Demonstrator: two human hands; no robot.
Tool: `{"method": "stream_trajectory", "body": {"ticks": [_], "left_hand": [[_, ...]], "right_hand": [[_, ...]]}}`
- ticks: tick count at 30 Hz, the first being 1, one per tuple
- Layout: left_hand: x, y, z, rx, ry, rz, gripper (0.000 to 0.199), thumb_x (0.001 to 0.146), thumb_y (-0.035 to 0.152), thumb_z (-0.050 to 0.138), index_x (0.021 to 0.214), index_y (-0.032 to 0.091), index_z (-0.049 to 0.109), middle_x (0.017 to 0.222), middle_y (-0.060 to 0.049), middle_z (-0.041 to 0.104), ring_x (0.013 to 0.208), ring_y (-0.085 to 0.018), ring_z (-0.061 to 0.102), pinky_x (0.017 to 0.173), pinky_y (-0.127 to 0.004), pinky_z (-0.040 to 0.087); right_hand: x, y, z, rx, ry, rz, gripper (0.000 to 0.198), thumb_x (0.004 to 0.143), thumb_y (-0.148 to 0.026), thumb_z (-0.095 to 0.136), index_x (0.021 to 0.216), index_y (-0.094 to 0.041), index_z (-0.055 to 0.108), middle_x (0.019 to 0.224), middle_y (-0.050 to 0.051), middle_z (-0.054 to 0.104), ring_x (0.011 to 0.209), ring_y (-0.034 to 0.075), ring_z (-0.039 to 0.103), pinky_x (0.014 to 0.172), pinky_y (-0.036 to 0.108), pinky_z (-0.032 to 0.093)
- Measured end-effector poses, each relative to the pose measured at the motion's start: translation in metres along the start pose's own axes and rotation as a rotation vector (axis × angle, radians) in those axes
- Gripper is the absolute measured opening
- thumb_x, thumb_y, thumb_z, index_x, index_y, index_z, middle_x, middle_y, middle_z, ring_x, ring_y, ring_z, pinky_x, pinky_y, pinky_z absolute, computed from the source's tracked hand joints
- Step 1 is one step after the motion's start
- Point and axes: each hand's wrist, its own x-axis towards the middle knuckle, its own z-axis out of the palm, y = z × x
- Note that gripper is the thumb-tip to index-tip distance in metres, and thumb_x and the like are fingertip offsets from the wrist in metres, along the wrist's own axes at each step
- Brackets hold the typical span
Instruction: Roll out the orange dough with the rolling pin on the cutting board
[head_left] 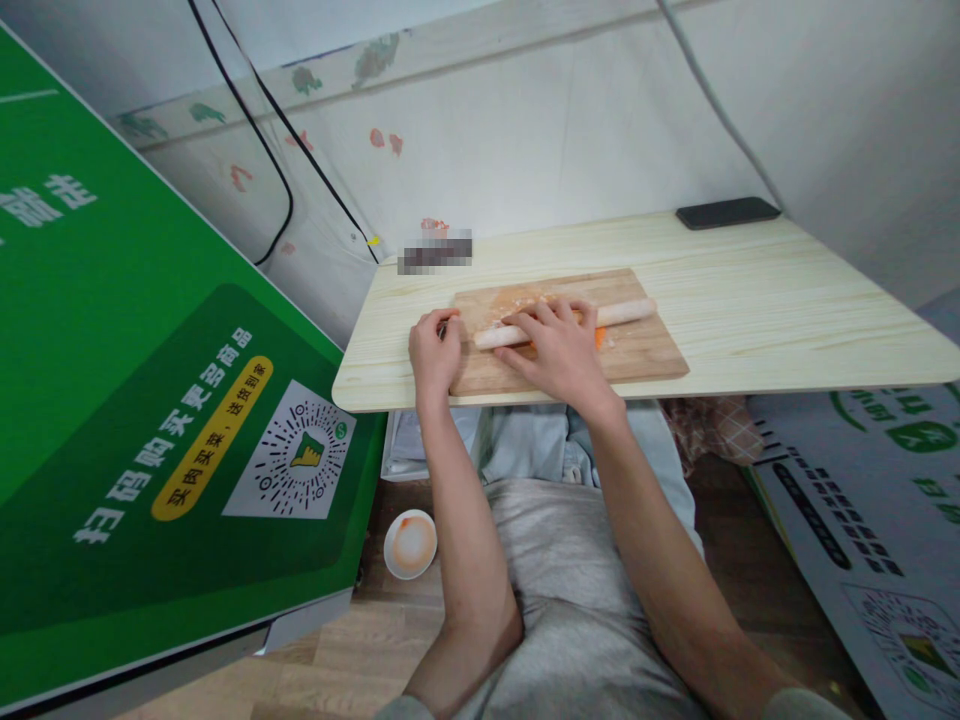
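A wooden cutting board [487,373] lies on the table, with white and orange flecks spread over it. Across it rests a long pale rod that looks like a rolling pin [630,312]. My right hand [559,350] lies over the middle of this rod, fingers curled across it and thumb at its near side. An orange piece [600,338] shows partly from under that hand. At the board's left edge, my left hand [437,355] is closed, its fingers bent together. Something small and orange shows at its fingertips, too little to name.
The pale wood-grain table [810,310] stands against a wall. A black phone [727,212] lies at its back right. A white bowl [410,545] with orange smears sits below, left of my arm. A green printed panel [187,420] borders the left; cables [300,140] hang behind.
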Motion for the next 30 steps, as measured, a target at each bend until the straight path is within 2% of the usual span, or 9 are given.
{"method": "stream_trajectory", "body": {"ticks": [30], "left_hand": [[0.0007,0.0001,-0.0009,0.017,-0.016,0.0,0.024,0.101,0.026,0.059,0.108,0.021,0.081,0.117,-0.01,0.084,0.111,-0.026,0.076,0.107,-0.04,0.059]], "right_hand": [[-0.0012,0.0027,0.0026,-0.003,0.031,-0.023,0.043,0.111,-0.055,0.058,0.137,-0.027,0.078,0.141,0.011,0.078,0.132,0.039,0.055,0.117,0.058,0.027]]}}
